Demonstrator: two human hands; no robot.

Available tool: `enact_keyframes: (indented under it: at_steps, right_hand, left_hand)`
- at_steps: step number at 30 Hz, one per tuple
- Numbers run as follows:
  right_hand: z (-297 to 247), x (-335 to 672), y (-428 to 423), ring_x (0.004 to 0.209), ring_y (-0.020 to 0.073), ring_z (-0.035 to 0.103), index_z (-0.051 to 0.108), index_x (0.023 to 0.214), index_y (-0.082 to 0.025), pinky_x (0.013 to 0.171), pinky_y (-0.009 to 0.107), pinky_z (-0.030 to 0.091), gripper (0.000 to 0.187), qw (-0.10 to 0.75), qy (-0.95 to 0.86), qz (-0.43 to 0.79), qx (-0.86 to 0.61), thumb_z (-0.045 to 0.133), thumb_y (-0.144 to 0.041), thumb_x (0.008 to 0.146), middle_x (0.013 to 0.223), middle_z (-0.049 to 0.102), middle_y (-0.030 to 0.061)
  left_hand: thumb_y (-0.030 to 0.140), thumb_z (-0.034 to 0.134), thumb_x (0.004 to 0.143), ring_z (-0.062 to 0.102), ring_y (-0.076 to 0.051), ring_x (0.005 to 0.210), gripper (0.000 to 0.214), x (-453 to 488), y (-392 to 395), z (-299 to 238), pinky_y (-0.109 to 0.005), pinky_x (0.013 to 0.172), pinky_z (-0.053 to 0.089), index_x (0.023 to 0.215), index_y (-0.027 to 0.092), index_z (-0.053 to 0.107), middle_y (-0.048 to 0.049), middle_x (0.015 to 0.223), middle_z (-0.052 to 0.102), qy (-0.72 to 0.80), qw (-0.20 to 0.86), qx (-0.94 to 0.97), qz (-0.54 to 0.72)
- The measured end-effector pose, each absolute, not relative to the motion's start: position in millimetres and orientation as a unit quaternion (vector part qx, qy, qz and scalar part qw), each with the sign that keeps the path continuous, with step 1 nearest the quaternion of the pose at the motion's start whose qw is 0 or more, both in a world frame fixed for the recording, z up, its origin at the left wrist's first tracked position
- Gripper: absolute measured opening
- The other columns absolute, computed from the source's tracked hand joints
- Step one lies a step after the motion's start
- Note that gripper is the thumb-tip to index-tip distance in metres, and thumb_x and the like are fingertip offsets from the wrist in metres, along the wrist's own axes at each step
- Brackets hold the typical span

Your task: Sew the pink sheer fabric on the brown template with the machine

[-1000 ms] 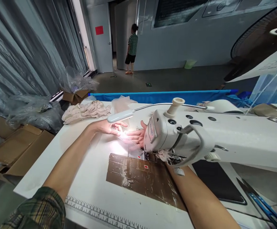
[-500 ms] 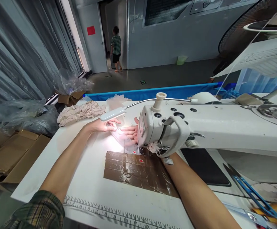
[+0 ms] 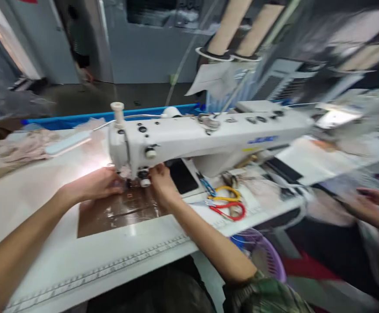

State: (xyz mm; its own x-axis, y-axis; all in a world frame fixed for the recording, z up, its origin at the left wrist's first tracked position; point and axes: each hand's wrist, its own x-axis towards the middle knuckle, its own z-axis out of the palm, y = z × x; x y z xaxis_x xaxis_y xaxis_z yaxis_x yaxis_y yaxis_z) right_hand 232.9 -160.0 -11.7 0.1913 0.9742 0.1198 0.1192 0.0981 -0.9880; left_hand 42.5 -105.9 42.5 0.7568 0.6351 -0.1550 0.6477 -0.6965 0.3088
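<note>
A white sewing machine (image 3: pixel 176 141) stands across the table, its needle end toward the left. My left hand (image 3: pixel 100 182) is just left of the needle, fingers drawn together at a small patch of sheer fabric (image 3: pixel 120 184); blur hides the fabric's extent. Right of the presser foot, my right hand (image 3: pixel 163 182) has its fingers curled in a pinch beneath the machine head. What they hold cannot be made out. Under both hands lies a brown taped plate (image 3: pixel 118 217) with a shiny surface.
Red-handled scissors (image 3: pixel 230 211) and yellow-handled scissors (image 3: pixel 227 193) lie right of my forearm. A lamp (image 3: pixel 68 143) reaches over the left side near bundled pale fabric (image 3: pixel 16 145). A purple basket (image 3: pixel 270 252) stands below. Another person's hand (image 3: pixel 368 206) is at far right.
The view has swung right and is blurred. My left hand has come to the needle; my right hand has drawn back from behind the machine head to the right of the presser foot.
</note>
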Motion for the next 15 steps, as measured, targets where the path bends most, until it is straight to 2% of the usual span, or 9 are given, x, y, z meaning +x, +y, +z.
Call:
enact_keyframes:
  at_steps: [2,4,6,9,11,13,15]
  right_hand:
    - [-17.6,251.6,-203.2,0.075,0.0149,0.062,0.061,0.108,-0.014,0.067,0.029,0.053,0.023,0.512,-0.563,0.357,-0.542,0.048,-0.022,0.091,0.090,0.066,0.0043]
    - [-19.8,272.8,-241.2,0.079,0.0154,0.061,0.060,0.112,-0.016,0.068,0.028,0.053,0.027,0.452,-0.681,0.275,-0.506,0.047,-0.019,0.088,0.094,0.064,0.0066]
    - [-17.8,299.5,-264.3,0.091,0.0191,0.059,0.057,0.117,-0.015,0.080,0.034,0.052,0.032,0.402,-0.759,0.137,-0.493,0.044,-0.015,0.088,0.098,0.063,0.0098]
    - [-9.1,344.4,-265.9,0.099,0.0241,0.058,0.059,0.117,-0.013,0.084,0.038,0.050,0.031,0.318,-0.753,-0.045,-0.574,0.044,-0.019,0.091,0.106,0.061,0.0152]
    - [-2.8,369.2,-253.3,0.098,0.0268,0.058,0.059,0.118,-0.011,0.084,0.038,0.049,0.033,0.218,-0.709,-0.088,-0.665,0.048,-0.025,0.091,0.106,0.061,0.0169]
    - [1.3,385.6,-239.2,0.099,0.0277,0.059,0.059,0.119,-0.009,0.083,0.035,0.047,0.036,0.111,-0.672,-0.082,-0.728,0.051,-0.029,0.090,0.105,0.062,0.0178]
    - [2.7,394.0,-228.5,0.094,0.0269,0.061,0.063,0.110,-0.009,0.079,0.031,0.046,0.029,0.055,-0.660,-0.063,-0.747,0.054,-0.026,0.088,0.098,0.066,0.0168]
  left_hand:
    - [0.033,0.048,0.083,0.063,-0.020,0.079,0.022,47.2,-107.7,34.2,-0.029,0.071,0.046,0.079,0.025,0.068,-0.0005,0.085,0.071,0.369,0.154,0.917,-0.015]
    - [0.030,0.041,0.083,0.064,-0.022,0.079,0.028,49.0,-109.5,26.7,-0.032,0.073,0.047,0.081,0.025,0.069,-0.0005,0.087,0.073,0.390,0.140,0.910,-0.022]
    - [0.031,0.035,0.086,0.064,-0.023,0.080,0.035,48.4,-113.9,20.3,-0.035,0.075,0.048,0.083,0.025,0.069,-0.0020,0.089,0.073,0.400,0.115,0.909,-0.020]
    - [0.037,0.028,0.089,0.064,-0.025,0.084,0.042,43.5,-125.7,12.8,-0.039,0.078,0.049,0.087,0.024,0.069,-0.0058,0.095,0.071,0.399,0.057,0.915,0.024]
    - [0.038,0.029,0.090,0.063,-0.025,0.086,0.041,37.9,-135.3,9.4,-0.040,0.081,0.049,0.088,0.024,0.067,-0.0061,0.097,0.069,0.395,0.051,0.916,0.054]
    - [0.037,0.030,0.091,0.062,-0.024,0.087,0.038,30.7,-145.0,7.4,-0.038,0.084,0.048,0.088,0.024,0.065,-0.0051,0.097,0.068,0.385,0.085,0.916,0.072]
    - [0.038,0.034,0.093,0.062,-0.022,0.088,0.035,23.1,-154.2,6.3,-0.036,0.086,0.048,0.087,0.023,0.065,-0.0048,0.096,0.068,0.373,0.143,0.912,0.090]
